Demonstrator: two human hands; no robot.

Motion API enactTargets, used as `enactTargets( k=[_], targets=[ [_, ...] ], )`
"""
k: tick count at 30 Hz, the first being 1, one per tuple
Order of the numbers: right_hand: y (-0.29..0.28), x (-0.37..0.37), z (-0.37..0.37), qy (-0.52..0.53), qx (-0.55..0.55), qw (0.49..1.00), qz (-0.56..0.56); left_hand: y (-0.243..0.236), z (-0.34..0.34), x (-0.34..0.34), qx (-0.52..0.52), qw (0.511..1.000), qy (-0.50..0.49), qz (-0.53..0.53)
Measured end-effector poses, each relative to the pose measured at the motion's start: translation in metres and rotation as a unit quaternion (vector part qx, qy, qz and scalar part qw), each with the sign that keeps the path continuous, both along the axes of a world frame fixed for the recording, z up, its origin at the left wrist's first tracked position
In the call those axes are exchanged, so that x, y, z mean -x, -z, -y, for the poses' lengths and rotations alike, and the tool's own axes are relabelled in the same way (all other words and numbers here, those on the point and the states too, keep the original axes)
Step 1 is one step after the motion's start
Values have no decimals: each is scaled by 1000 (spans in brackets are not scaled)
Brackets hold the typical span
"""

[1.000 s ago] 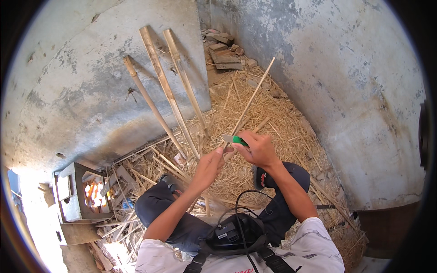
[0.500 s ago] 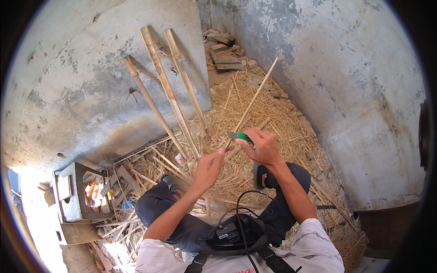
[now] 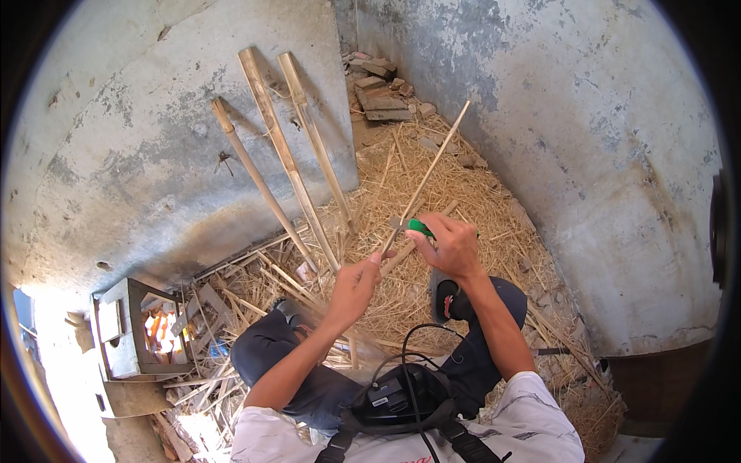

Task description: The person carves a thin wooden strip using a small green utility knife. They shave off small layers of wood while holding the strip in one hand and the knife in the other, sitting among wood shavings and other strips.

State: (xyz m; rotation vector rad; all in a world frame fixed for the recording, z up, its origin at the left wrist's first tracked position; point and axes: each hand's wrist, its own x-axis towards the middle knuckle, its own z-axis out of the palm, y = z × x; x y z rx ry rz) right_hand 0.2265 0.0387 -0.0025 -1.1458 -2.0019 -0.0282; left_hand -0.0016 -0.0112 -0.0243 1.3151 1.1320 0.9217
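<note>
A long, thin bamboo strip [image 3: 434,167] slants away from me toward the far right. Its near end is pinched in the fingers of my left hand [image 3: 355,289]. My right hand [image 3: 454,247] is wrapped round the green handle of a knife [image 3: 419,227]. The short grey blade lies against the strip, a little beyond my left fingertips. Most of the handle is hidden in my palm.
Three bamboo poles [image 3: 279,147] lean on the left wall. Straw-like shavings [image 3: 478,208] cover the floor between my feet and the corner. Broken bricks [image 3: 384,100] lie in that corner. A metal box [image 3: 123,324] with bright contents stands at the left, beside scattered bamboo pieces.
My right hand has shifted slightly right and toward me with the knife, and the blade now looks turned more edge-on. My left hand and the strip have barely moved.
</note>
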Motion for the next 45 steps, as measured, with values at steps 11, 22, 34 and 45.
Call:
enactTargets(
  k=[11, 22, 34, 45],
  targets=[
    [-14, -49, -25, 133, 41, 986, -87, 2, 8, 0, 23, 999, 26, -26],
    [-10, -52, -27, 124, -13, 989, -75, 14, 9, 5, 9, 999, 39, -25],
    [1, -125, -38, 189, 139, 892, -387, 37, 15, 16, 9, 994, 89, -57],
    [18, -74, -32, 219, 284, 932, 43, 24, -14, 9, -157, 954, 68, -248]
  ],
)
